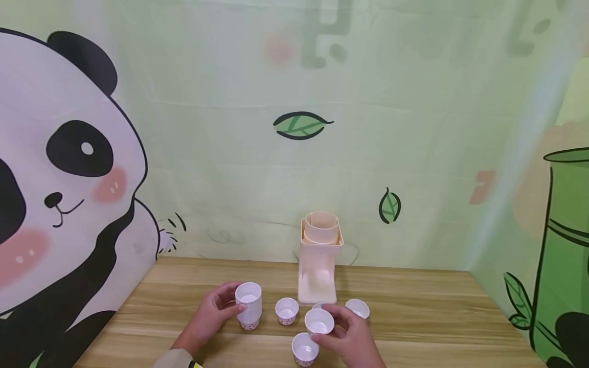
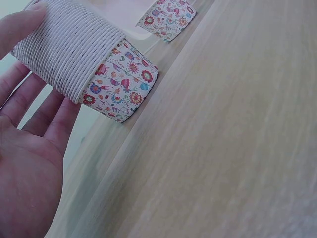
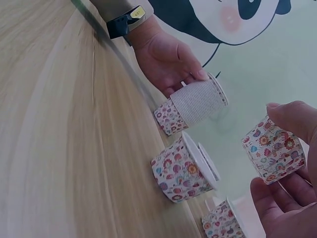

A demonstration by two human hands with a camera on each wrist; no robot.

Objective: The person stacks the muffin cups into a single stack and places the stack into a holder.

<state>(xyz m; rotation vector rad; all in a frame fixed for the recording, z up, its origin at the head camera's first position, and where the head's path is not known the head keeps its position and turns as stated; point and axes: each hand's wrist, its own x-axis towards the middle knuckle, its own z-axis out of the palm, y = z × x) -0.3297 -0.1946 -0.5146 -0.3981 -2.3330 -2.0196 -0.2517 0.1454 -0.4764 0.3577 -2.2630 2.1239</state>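
My left hand [image 1: 213, 313] grips a tall nested stack of white paper cups [image 1: 250, 309], thumb on the near side and fingers behind. The lowest cup shows a floral print [image 2: 121, 82]; above it are tightly packed rims. Whether the stack touches the table cannot be told. My right hand [image 1: 350, 335] pinches a single floral paper cup [image 3: 275, 151] between thumb and fingers, mouth up and raised. Just below it in the head view stands another cup [image 1: 305, 349]. More cups stand left [image 1: 287, 311] and right [image 1: 357, 308], and one behind the held cup is mostly hidden.
Behind the cups, a pale pink stand [image 1: 317, 278] bears a round pink container [image 1: 321, 228] on top. The wooden table [image 1: 414, 301] runs back to a green printed backdrop [image 1: 221, 168] with a panda and leaves.
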